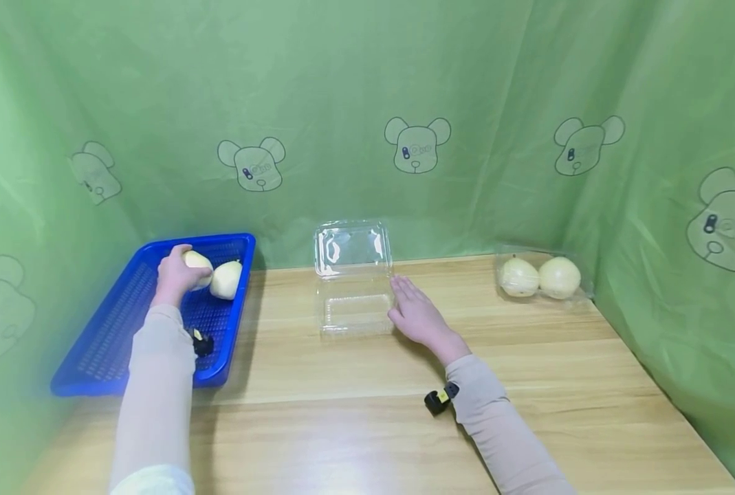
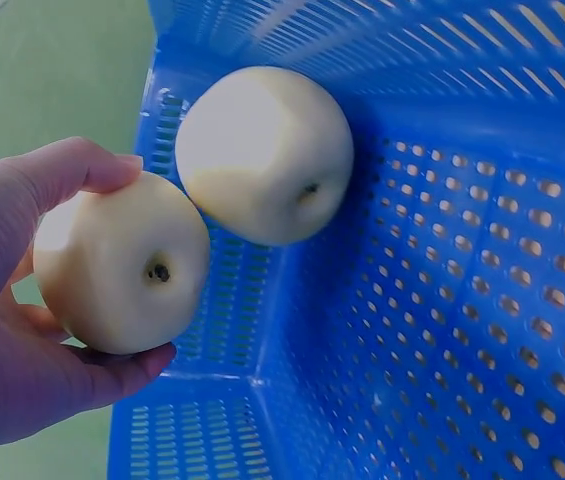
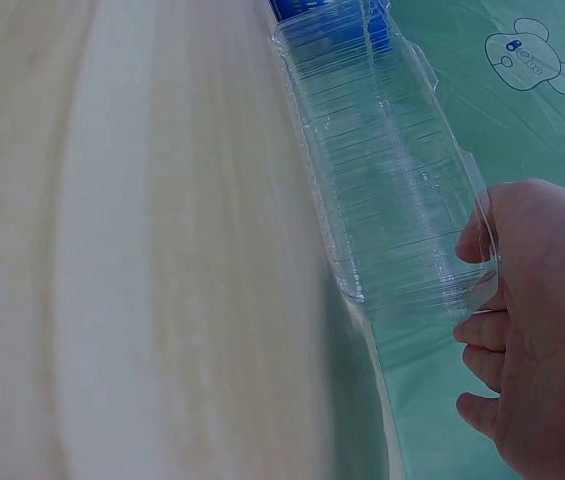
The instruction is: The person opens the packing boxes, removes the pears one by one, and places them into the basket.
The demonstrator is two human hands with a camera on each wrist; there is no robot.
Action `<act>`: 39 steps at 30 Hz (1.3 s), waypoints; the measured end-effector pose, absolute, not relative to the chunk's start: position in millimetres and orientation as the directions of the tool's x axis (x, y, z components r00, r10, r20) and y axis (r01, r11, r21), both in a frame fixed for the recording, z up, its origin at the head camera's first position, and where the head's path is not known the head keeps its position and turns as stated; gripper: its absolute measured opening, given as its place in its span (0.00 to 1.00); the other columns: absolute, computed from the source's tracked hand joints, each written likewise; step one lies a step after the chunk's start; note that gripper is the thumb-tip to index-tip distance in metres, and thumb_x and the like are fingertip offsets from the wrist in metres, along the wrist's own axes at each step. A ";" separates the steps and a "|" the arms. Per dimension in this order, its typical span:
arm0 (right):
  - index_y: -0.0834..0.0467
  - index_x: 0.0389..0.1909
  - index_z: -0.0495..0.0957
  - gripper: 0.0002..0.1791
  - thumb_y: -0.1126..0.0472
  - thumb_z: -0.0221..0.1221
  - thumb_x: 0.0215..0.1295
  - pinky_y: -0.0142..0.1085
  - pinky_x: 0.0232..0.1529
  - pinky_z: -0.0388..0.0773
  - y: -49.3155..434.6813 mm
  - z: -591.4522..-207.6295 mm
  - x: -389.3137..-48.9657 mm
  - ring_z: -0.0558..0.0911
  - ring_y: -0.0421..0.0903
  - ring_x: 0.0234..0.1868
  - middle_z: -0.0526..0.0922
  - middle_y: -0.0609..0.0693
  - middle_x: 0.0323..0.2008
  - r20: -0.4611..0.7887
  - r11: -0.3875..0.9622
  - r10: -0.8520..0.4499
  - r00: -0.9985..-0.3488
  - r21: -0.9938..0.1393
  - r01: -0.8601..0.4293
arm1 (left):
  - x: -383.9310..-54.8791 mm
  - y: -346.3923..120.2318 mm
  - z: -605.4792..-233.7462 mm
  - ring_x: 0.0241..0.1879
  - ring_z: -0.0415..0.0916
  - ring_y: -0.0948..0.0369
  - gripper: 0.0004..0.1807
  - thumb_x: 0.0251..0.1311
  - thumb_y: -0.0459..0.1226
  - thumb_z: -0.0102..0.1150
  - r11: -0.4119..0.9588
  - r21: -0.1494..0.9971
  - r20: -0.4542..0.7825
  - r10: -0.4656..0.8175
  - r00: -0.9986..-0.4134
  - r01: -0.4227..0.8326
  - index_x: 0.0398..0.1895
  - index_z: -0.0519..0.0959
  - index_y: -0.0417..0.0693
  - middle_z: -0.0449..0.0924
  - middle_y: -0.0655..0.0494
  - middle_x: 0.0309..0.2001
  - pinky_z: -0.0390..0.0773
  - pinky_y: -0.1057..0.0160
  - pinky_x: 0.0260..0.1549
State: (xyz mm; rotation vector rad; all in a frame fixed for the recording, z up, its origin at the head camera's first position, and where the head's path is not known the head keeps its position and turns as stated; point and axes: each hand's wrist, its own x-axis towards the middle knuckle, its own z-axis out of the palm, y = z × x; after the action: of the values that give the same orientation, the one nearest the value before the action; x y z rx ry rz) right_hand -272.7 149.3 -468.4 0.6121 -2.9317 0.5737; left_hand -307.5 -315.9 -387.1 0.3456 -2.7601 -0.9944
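My left hand (image 1: 178, 273) grips a pale yellow pear (image 2: 127, 265) at the far end of a blue basket (image 1: 234, 344), with thumb and fingers spread around its sides. A second pear (image 2: 267, 155) sits right beside it in the basket. On the table stands a clear plastic clamshell box (image 1: 356, 313), its lid (image 1: 351, 249) raised at the back. My right hand (image 1: 418, 313) touches the right side of that box. Its fingers look fairly straight in the head view; in the right wrist view the thumb is at the box's corner (image 3: 477, 285).
Farther right, a clear box (image 1: 580, 282) holding two pears (image 1: 539, 278) stands near the curtain. Green curtain (image 1: 342, 82) with bear prints encloses the back and sides of the wooden table (image 1: 317, 426). Black wrist cameras (image 1: 438, 399) sit on both forearms.
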 end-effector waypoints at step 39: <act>0.67 0.74 0.50 0.35 0.55 0.45 0.72 0.51 0.77 0.50 149.1 -468.4 -271.8 0.52 0.60 0.77 0.53 0.63 0.75 0.167 0.846 -0.362 -0.917 -0.354 -0.399 | -320.3 -340.5 -424.2 0.60 0.62 0.30 0.45 0.45 0.34 0.69 0.884 0.458 -0.037 -0.090 -0.995 -0.097 0.69 0.60 0.34 0.61 0.20 0.62 0.66 0.35 0.59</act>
State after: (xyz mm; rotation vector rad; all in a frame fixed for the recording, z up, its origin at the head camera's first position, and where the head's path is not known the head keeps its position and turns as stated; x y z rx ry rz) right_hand -271.8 149.1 -468.4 0.6050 -2.9277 0.5919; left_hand -320.3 -340.5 -424.2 0.1518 -3.0630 -0.7458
